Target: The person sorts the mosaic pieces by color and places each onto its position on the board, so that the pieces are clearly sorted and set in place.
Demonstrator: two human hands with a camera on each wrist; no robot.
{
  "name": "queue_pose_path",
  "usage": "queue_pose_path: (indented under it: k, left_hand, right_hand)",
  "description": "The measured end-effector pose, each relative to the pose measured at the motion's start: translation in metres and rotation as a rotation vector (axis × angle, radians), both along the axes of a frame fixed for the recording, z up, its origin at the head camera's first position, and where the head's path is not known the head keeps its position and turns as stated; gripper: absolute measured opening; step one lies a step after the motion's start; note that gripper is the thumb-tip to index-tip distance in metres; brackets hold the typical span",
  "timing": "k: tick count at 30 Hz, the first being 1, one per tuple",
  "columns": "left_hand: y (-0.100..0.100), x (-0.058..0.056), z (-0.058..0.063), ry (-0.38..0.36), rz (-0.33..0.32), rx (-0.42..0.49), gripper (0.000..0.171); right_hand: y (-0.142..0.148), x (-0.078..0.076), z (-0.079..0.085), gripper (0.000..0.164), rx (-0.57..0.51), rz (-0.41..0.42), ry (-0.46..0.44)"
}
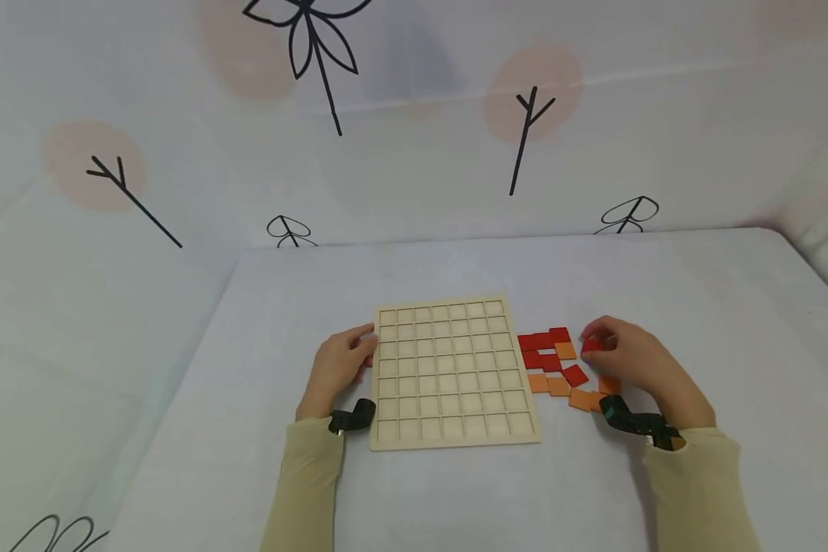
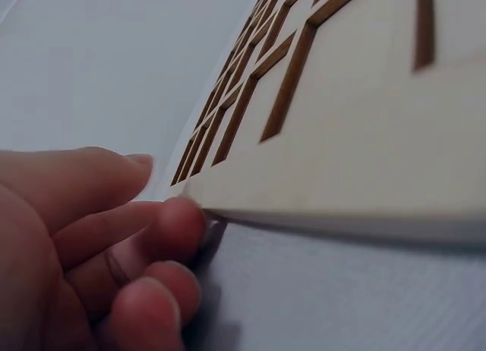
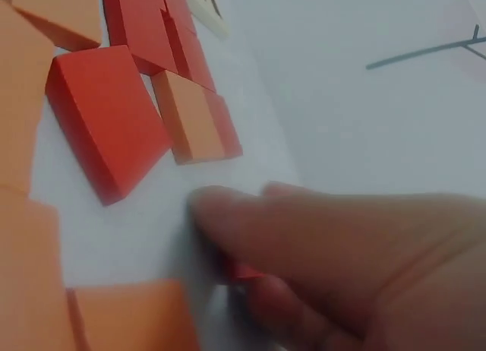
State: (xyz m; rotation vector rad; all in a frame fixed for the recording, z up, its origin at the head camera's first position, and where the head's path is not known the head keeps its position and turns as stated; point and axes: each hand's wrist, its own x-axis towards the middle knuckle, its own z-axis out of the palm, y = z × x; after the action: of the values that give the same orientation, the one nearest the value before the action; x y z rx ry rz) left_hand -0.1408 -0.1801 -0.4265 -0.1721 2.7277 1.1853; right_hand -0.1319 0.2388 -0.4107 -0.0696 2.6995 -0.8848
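A pale wooden grid board point(image 1: 453, 376) lies flat on the white cloth, its square cells bare. My left hand point(image 1: 338, 360) rests at the board's left edge; in the left wrist view the fingertips point(image 2: 182, 218) are right at its side, with the thumb apart from the board. To the right of the board, my right hand point(image 1: 624, 353) pinches a red tile point(image 1: 591, 346) between thumb and fingers. Most of that tile is hidden by the fingers in the right wrist view, where only a sliver of red shows.
Between board and right hand lie several red tiles point(image 1: 550, 363) and several orange tiles point(image 1: 559, 386), close together or overlapping in view. One red tile point(image 3: 110, 127) sits turned at an angle. A white cloth point(image 1: 414, 176) with plant drawings hangs behind the table.
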Motion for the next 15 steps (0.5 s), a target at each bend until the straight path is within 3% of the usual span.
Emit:
queue_pose_path:
  k: [9, 15]
  left_hand:
    - [0.004, 0.000, 0.004, 0.023, -0.017, 0.002, 0.039]
    - [0.003, 0.002, 0.003, 0.003, -0.003, 0.003, 0.039]
  right_hand:
    - [0.001, 0.004, -0.001, 0.047, -0.096, -0.163, 0.043]
    - [-0.006, 0.002, -0.001, 0.054, -0.122, -0.222, 0.106]
